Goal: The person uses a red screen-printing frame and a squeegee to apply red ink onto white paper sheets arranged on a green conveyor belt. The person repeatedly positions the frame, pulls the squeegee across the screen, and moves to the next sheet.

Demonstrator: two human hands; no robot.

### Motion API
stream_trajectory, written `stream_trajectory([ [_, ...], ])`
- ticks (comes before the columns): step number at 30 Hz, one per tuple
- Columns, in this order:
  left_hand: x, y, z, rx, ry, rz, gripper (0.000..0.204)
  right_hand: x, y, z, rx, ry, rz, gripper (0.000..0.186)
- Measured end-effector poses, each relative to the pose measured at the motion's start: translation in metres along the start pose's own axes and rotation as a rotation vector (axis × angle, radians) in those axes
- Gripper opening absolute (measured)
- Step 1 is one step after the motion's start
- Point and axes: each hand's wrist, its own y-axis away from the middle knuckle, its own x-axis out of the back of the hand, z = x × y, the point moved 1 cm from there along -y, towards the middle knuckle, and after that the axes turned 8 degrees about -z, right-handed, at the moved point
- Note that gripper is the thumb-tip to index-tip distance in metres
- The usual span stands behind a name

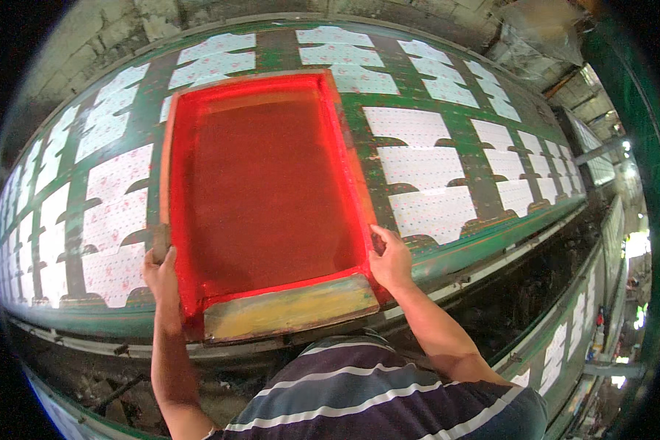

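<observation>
A long green table (455,258), stained dark brown in patches, carries white cut pieces (429,165) in two rows, one along its near edge and one along its far edge, the pieces grouped in short columns with curved notches at their sides. Those in the near row right of the middle bear small dots, while pink-red figures show on several toward the left end. A red framed screen (268,191) stands over the middle, its near end reaching past the near edge; whether it lies flat cannot be told.
</observation>
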Motion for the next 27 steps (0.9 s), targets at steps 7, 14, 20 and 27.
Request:
stream_trajectory([
  [7,0.008,-0.013,-0.013,0.093,0.219,-0.097,0.015,0.034,0.004,-0.021,0.134,-0.011,0.057,0.057],
  [14,-0.029,0.002,0.013,0.057,0.413,-0.112,0.012,0.078,-0.015,0.019,0.181,-0.043,0.098,0.051],
  [20,-0.145,0.051,0.073,-0.081,0.362,-0.083,0.016,0.134,-0.042,0.127,0.068,-0.087,0.139,0.049],
  [27,-0.291,0.136,0.132,-0.036,0.215,-0.061,0.018,0.206,-0.065,0.276,-0.124,-0.193,0.177,0.045],
])
